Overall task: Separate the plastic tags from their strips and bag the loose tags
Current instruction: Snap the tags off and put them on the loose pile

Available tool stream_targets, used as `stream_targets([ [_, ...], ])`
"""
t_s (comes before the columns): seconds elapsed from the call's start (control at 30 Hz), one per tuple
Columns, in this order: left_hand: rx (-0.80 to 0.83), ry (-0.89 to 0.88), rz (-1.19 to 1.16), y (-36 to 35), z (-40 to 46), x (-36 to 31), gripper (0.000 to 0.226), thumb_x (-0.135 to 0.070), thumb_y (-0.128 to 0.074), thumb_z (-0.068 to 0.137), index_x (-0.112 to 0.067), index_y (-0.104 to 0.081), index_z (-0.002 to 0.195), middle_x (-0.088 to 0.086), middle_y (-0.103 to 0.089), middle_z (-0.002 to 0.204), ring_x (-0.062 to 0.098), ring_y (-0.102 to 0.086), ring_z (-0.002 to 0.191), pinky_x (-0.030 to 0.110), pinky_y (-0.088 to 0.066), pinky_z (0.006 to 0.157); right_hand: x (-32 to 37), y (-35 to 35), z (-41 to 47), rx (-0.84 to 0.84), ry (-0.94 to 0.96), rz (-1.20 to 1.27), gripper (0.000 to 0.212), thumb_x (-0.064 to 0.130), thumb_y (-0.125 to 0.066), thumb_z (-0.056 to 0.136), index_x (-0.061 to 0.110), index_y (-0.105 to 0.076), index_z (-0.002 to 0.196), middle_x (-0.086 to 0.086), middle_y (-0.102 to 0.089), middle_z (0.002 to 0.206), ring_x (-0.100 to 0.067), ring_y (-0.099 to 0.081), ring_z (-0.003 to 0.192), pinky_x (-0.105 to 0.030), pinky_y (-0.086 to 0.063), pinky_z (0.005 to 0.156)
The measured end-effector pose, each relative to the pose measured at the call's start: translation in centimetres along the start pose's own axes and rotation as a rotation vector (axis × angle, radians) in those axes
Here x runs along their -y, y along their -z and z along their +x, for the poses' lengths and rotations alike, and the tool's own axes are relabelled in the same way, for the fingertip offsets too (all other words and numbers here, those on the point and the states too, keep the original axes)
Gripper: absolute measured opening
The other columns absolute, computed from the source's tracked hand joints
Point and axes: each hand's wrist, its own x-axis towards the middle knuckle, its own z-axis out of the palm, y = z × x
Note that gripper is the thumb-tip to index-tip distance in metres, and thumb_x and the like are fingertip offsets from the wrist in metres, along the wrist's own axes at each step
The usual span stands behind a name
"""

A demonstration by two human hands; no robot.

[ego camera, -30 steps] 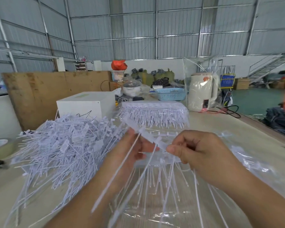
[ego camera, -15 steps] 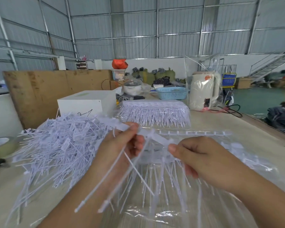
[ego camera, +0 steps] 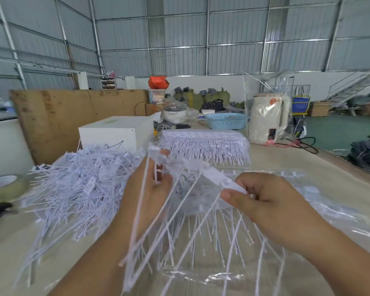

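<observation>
Left hand (ego camera: 146,189) and right hand (ego camera: 263,201) pinch opposite ends of tag strip (ego camera: 192,167) above clear bag (ego camera: 201,274); separating underway, next likely twisting tags free

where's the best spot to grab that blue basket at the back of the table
Probably the blue basket's near rim, from above and the front. Its open top and flared lip face this way; the kettle stands close on its right, and clutter sits on its left.
</observation>
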Motion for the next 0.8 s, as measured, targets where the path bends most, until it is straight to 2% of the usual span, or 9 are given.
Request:
stream_targets([
  [0.1, 0.191, 0.000, -0.298, -0.6, -0.8, -1.2, 0.049, -0.011, -0.065, 0.077, -0.049, -0.057, 0.106, -0.009, -0.067, 0.105, 0.018, -0.065, 0.096, 0.041, -0.052, 0.082, -0.5, 0.0, 0.1, 0.029, -0.007, -0.077, 0.031, 0.047, -0.063, 0.085, 0.027, -0.054, 0.064, 0.010, -0.040, 0.043, -0.005, -0.034, 0.038, -0.019, -0.028, 0.044],
  [0.17, 0.278, -0.035, -0.328, -0.6, -1.0, -1.7, 0.041, -0.017, -0.067, 0.076, -0.041, -0.057, 0.107, -0.006, -0.065, 0.108, 0.019, -0.064, 0.101, 0.042, -0.054, 0.085, -0.7, 0.2, 0.2, 0.100, -0.042, -0.164, 0.034, 0.049, -0.063, 0.086, 0.031, -0.052, 0.059, 0.011, -0.039, 0.042, -0.005, -0.033, 0.038, -0.020, -0.027, 0.043],
  [0.23, 0.309, -0.080, -0.252, -0.6, -1.5, -2.1, 0.038, -0.021, -0.071, 0.075, -0.039, -0.057, 0.105, -0.013, -0.064, 0.109, 0.012, -0.063, 0.101, 0.031, -0.055, 0.081, -0.9, 0.2, 0.1, 0.174, -0.079, -0.254, 0.038, 0.050, -0.064, 0.085, 0.031, -0.050, 0.055, 0.011, -0.041, 0.042, -0.006, -0.034, 0.038, -0.022, -0.027, 0.044],
  [0.37, 0.277, -0.263, 0.129, -1.0, -2.1, -2.4, 0.045, -0.010, -0.066, 0.079, -0.043, -0.054, 0.107, -0.022, -0.058, 0.107, 0.005, -0.059, 0.093, 0.023, -0.052, 0.077, -1.0, -0.1, 0.2, 0.226, -0.133, -0.375, 0.045, 0.051, -0.065, 0.083, 0.021, -0.047, 0.055, 0.009, -0.044, 0.044, -0.006, -0.035, 0.038, -0.027, -0.030, 0.047],
  [0.43, 0.171, -0.282, 0.297, -0.7, -1.8, -2.4, 0.043, -0.005, -0.061, 0.079, -0.041, -0.056, 0.100, -0.023, -0.059, 0.093, 0.003, -0.058, 0.076, 0.023, -0.050, 0.065, -0.8, 0.0, 0.2, 0.202, -0.149, -0.432, 0.046, 0.050, -0.064, 0.083, 0.017, -0.046, 0.056, 0.005, -0.044, 0.050, -0.008, -0.039, 0.041, -0.027, -0.032, 0.048],
  [0.5, 0.054, -0.216, 0.295, -0.1, -1.4, -2.3, 0.035, -0.004, -0.060, 0.078, -0.038, -0.060, 0.088, -0.024, -0.059, 0.074, 0.000, -0.053, 0.055, 0.013, -0.040, 0.047, -0.6, 0.1, 0.4, 0.174, -0.165, -0.448, 0.044, 0.046, -0.063, 0.083, 0.017, -0.044, 0.056, 0.002, -0.046, 0.052, -0.008, -0.040, 0.041, -0.025, -0.033, 0.047],
  [0.53, 0.024, -0.181, 0.245, 0.0, -1.3, -2.2, 0.028, -0.008, -0.060, 0.078, -0.036, -0.062, 0.083, -0.023, -0.059, 0.067, -0.002, -0.052, 0.051, 0.011, -0.037, 0.045, -0.6, 0.1, 0.4, 0.167, -0.169, -0.448, 0.044, 0.045, -0.063, 0.083, 0.018, -0.044, 0.055, 0.001, -0.047, 0.052, -0.008, -0.040, 0.041, -0.024, -0.033, 0.046],
  [0.67, 0.166, -0.187, 0.241, -0.8, -1.9, -2.7, 0.010, -0.025, -0.059, 0.078, -0.035, -0.063, 0.079, -0.016, -0.061, 0.083, -0.003, -0.057, 0.078, 0.011, -0.040, 0.060, -0.7, -0.5, 0.2, 0.165, -0.174, -0.469, 0.040, 0.046, -0.063, 0.082, 0.018, -0.048, 0.057, 0.001, -0.052, 0.055, -0.007, -0.042, 0.043, -0.022, -0.032, 0.044],
  [0.8, 0.245, -0.269, 0.191, -1.1, -2.1, -3.2, 0.032, -0.033, -0.054, 0.065, -0.030, -0.063, 0.096, -0.016, -0.055, 0.101, 0.001, -0.057, 0.092, 0.010, -0.041, 0.072, -0.8, -0.7, 0.4, 0.159, -0.194, -0.417, 0.037, 0.047, -0.063, 0.082, 0.016, -0.055, 0.064, 0.002, -0.054, 0.057, -0.008, -0.045, 0.043, -0.026, -0.035, 0.046],
])
